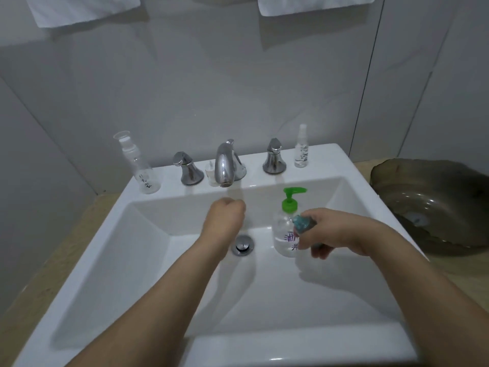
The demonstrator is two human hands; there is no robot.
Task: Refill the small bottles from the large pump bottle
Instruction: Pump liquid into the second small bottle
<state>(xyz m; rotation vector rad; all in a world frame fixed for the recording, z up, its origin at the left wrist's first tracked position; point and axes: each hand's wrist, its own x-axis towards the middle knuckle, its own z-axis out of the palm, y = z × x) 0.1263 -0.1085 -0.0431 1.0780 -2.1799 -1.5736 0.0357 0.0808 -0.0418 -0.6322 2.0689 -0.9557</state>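
The large clear pump bottle (284, 234) with a green pump head stands in the white sink (111, 250), right of the drain. My right hand (341, 234) grips a small blue-tinted bottle (302, 223) right beside it, tilted with its top toward the pump bottle's neck. My left hand (227, 215) hovers over the basin below the tap, seen from the back with fingers curled in; nothing shows in it. On the sink's back ledge stand a clear small pump bottle (144, 173) at the left, a tiny bottle (211, 176) by the tap and a thin spray bottle (301, 152) at the right.
A chrome tap (226, 165) with two handles (188, 169) (274, 160) sits on the back ledge. The drain plug (243, 245) lies mid-basin. A dark glass bowl (439, 207) rests on the counter at the right. Two white towels (312, 4) hang on the wall.
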